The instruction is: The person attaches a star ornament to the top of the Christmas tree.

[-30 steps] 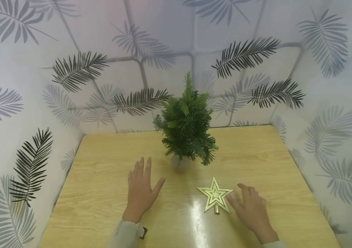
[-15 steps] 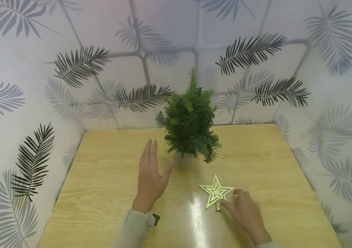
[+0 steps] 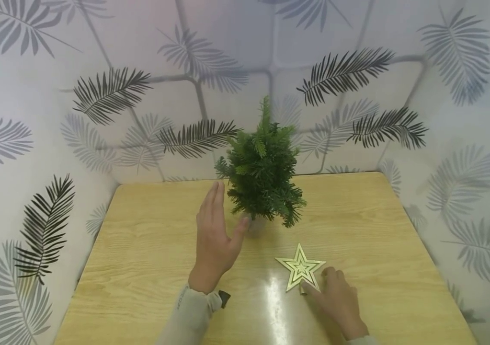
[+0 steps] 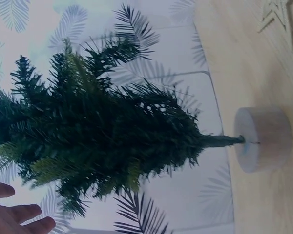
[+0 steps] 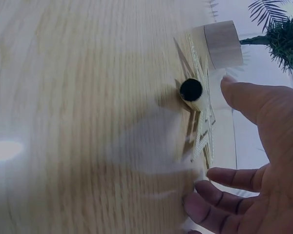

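A small green artificial Christmas tree (image 3: pixel 264 172) stands upright on the table. Its round wooden base (image 4: pixel 263 139) shows fully in the left wrist view. Just left of the tree is my left hand (image 3: pixel 215 244), fingers straight and thumb spread toward the base; it grips nothing. Lying flat in front of the tree is a gold star tree topper (image 3: pixel 300 268). Its hollow tube (image 5: pixel 191 90) faces the right wrist camera. My right hand (image 3: pixel 337 299) is at the star's right side, thumb over the tube and fingers near one point. A gap shows between thumb and fingers.
The light wood table (image 3: pixel 141 230) ends at a wall (image 3: pixel 236 48) covered with a leaf-patterned sheet, which also runs along both sides. Light glares on the tabletop near its front.
My left hand has moved forward and right, up to the tree. My right hand has shifted slightly left and nearer me, its thumb now over the star's tube. Tree and star stay put.
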Available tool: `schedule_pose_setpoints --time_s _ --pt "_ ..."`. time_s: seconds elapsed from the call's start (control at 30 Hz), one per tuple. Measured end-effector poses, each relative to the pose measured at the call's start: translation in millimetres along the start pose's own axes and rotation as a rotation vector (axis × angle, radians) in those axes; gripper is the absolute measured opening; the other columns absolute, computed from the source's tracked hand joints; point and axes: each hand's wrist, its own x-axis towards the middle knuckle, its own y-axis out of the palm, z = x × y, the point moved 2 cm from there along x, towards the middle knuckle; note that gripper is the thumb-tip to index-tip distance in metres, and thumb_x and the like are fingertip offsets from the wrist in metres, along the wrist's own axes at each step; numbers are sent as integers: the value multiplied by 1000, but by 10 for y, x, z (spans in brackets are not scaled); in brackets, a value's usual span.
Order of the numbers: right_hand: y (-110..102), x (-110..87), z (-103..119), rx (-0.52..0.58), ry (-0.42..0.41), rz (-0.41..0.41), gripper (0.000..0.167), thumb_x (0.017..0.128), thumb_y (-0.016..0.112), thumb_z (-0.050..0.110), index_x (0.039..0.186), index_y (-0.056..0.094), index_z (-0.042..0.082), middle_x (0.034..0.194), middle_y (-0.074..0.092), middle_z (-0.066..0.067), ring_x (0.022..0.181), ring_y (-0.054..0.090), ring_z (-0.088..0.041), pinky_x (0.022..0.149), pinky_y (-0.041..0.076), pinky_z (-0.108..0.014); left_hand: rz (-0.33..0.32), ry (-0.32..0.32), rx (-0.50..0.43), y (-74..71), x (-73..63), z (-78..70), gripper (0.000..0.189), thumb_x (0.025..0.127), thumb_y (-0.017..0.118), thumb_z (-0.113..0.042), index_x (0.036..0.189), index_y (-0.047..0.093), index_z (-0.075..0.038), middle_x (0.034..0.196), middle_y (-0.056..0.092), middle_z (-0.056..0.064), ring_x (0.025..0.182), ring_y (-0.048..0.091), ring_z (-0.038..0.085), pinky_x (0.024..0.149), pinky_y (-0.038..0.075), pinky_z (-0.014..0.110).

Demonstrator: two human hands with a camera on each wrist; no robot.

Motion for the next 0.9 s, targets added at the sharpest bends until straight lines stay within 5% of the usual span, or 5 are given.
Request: schedule_pose_setpoints --time_s 0.53,0.63,0.77,0.9 --pt "110 61 35 -17 80 -31 74 82 77 65 107 56 -1 90 58 -13 75 59 -29 74 43 -55 2 37 -13 14 256 -182 86 105 36 -65 163 24 -3 169 23 14 151 30 34 114 28 65" --pt "115 65 46 -16 81 -14 60 88 75 56 100 54 1 86 56 -10 74 56 -27 76 42 -54 1 47 -26 19 292 -216 85 105 37 -64 163 24 -3 169 23 14 151 30 34 116 27 64" --pt "141 102 23 -37 78 17 20 99 59 16 86 51 4 74 51 -5 67 49 -23 77 43 -57 -3 59 -46 33 332 -250 84 106 39 -63 163 24 -2 168 24 15 151 30 35 116 26 64" --pt "142 105 41 -5 92 20 29 96 67 25 80 52 7 68 52 -2 65 48 -20 82 41 -62 -8 69 -56 46 365 -270 85 106 39 -63 163 24 -2 167 26 18 151 30 35 116 25 65"
